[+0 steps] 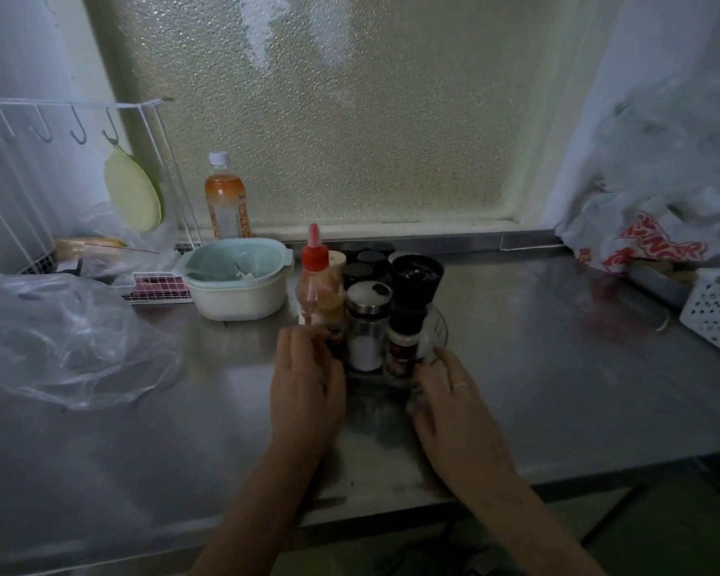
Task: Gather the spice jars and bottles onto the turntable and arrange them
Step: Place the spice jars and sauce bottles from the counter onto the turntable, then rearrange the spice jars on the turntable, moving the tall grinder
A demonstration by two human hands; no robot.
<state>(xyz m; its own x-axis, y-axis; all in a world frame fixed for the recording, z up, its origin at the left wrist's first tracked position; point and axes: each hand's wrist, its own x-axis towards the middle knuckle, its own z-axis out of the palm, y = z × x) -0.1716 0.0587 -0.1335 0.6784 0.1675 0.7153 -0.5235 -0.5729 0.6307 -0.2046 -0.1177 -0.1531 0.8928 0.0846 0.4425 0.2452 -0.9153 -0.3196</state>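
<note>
Both your hands cup the clear turntable [435,326] from its near side: left hand [306,382] curled against its left edge, right hand [454,403] against its right rim; whether either actually grips, you cannot tell. Head view, items on the turntable: red-capped sauce bottle [317,280] at left; salt shaker [366,326] at front centre; black pepper grinder [412,301] at right; black-lidded spice jars [366,264] behind. Just left of the turntable: white bowl [238,284]. All on a steel counter [558,347].
</note>
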